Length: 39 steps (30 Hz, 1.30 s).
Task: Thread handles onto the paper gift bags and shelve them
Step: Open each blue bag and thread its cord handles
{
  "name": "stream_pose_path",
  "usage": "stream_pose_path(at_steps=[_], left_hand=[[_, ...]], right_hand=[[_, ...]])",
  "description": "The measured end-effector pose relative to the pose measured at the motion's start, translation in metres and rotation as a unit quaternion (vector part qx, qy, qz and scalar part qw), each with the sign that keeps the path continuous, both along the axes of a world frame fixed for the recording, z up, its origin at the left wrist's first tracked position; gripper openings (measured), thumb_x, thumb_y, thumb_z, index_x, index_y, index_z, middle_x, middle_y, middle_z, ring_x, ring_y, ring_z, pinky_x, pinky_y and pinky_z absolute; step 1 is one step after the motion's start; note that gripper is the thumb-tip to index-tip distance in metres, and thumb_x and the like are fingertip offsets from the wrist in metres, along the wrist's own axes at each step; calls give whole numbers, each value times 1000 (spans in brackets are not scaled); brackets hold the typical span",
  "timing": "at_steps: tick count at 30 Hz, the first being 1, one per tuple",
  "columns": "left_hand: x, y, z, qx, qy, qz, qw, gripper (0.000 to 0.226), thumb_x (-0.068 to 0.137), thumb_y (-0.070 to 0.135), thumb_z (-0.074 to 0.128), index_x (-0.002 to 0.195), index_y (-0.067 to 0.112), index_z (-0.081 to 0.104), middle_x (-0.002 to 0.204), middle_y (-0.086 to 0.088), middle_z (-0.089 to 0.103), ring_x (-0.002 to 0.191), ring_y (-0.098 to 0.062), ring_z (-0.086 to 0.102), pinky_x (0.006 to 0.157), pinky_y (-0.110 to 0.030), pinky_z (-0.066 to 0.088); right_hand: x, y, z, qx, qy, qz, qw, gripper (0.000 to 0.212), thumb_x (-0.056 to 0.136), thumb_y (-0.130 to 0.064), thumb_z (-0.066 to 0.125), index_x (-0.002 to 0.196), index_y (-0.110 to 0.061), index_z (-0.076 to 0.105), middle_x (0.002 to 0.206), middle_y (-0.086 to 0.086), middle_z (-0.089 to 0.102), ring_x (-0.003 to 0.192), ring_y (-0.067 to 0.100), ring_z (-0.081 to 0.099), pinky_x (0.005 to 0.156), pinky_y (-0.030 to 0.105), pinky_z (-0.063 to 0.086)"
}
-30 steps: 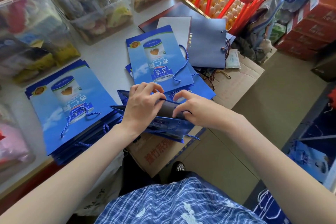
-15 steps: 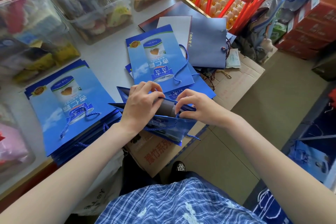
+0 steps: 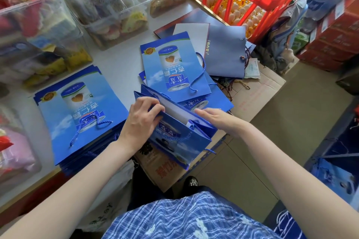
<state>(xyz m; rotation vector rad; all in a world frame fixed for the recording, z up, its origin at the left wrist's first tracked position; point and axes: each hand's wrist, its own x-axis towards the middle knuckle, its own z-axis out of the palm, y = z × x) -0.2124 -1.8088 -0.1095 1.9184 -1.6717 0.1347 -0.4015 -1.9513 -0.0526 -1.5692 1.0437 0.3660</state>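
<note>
White counter (image 3: 120,64): snack-filled clear bins (image 3: 108,6); left hand (image 3: 141,120) grips open bag (image 3: 180,132), right hand (image 3: 217,118) flat.

Both bare forearms reach forward and converge. The left hand (image 3: 142,120) has its fingers curled, pinching the near edge of an open blue paper gift bag (image 3: 174,137). The right hand (image 3: 217,120) lies flat, fingers straight, against the bag's far right side.

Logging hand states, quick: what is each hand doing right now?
Left hand: gripping the open blue gift bag at its rim.
Right hand: open, fingers straight, on the bag's mouth.
</note>
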Motion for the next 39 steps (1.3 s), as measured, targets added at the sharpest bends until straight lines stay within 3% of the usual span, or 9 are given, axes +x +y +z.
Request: stream_pose_path(at_steps=[6, 10, 12, 15, 21, 24, 31, 35, 39], left_hand=[[-7, -9, 15, 3, 253, 176, 951, 74, 68, 15, 80, 127, 25, 35, 133, -17, 32, 123, -29, 36, 102, -21, 27], [-1, -20, 21, 73, 619, 208, 753, 53, 83, 11, 67, 129, 14, 41, 114, -6, 57, 98, -17, 56, 75, -20, 45], [0, -22, 23, 123, 679, 224, 688, 12, 89, 15, 61, 100, 12, 57, 87, -2, 62, 78, -16, 54, 63, -19, 40], [0, -20, 35, 179, 742, 209, 612, 19, 93, 25, 55, 80, 13, 61, 59, 5, 41, 42, -6, 33, 43, -16, 30], [16, -21, 34, 189, 533, 183, 804, 19, 88, 34, 62, 73, 22, 63, 59, 13, 58, 65, -8, 51, 60, -20, 40], [25, -21, 36, 219, 492, 188, 822, 15, 79, 42, 70, 71, 31, 64, 84, -1, 66, 91, -17, 59, 84, -31, 44], [35, -13, 45, 301, 464, 199, 809, 41, 79, 56, 62, 86, 16, 69, 77, 3, 56, 78, -15, 54, 65, -27, 40], [33, -13, 71, 299, 657, 153, 675, 24, 91, 34, 56, 86, 12, 66, 72, 3, 46, 53, -6, 41, 42, -14, 33], [26, -15, 84, 244, 819, 56, 517, 32, 80, 35, 62, 106, 18, 65, 110, -9, 56, 100, -26, 58, 85, -39, 54]], right_hand=[[45, 10, 1, 93, -203, -128, 966, 49, 91, -9, 58, 137, -13, 40, 124, -1, 56, 101, 0, 56, 89, 11, 43], [70, 0, 6, 129, -263, -169, 941, 66, 88, -5, 62, 139, -25, 26, 123, 1, 57, 73, 11, 61, 62, 22, 49], [78, -3, 14, 133, -227, -164, 951, 47, 89, -13, 63, 130, -14, 40, 116, 7, 59, 56, 12, 54, 49, 20, 44], [85, -9, 24, -51, -111, -34, 992, 16, 93, -18, 58, 101, -5, 58, 72, 3, 58, 42, 11, 36, 38, 18, 29], [93, -20, 31, -330, 19, 200, 922, 22, 89, -18, 59, 110, -15, 65, 90, -1, 58, 82, 18, 54, 76, 26, 43], [96, -13, 22, -310, 37, 228, 922, 25, 88, -25, 61, 112, -23, 68, 95, 3, 65, 89, 19, 56, 76, 27, 44], [93, -4, 5, -317, 34, 148, 936, 47, 67, -63, 70, 60, -18, 61, 55, -5, 55, 64, 16, 57, 59, 32, 42], [85, 3, 12, -218, -36, 10, 975, 45, 77, -46, 70, 51, -14, 54, 54, 5, 59, 57, 31, 56, 59, 38, 47], [70, 10, 37, -18, -174, -40, 984, 22, 86, -22, 67, 92, -2, 60, 67, -1, 51, 55, 15, 41, 54, 28, 37]])
